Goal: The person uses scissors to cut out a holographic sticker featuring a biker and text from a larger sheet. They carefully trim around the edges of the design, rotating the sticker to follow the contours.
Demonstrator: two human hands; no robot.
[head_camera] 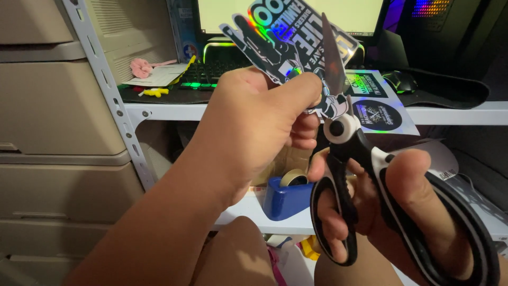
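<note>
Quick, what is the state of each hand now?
Left hand: closed, pinching the holographic sticker sheet.
Right hand: closed on the handles of the black and white scissors, blades at the sheet.

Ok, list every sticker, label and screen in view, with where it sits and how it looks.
Holographic sticker sheet: pinched in the left hand, black and white with rainbow sheen, irregular outline, scissors in the right hand cutting it.
Second sticker sheet: lying on the desk, dark printed shapes on shiny backing.
Monitor: top centre, bright pale screen.
Computer case: top right, rainbow lights.
</note>
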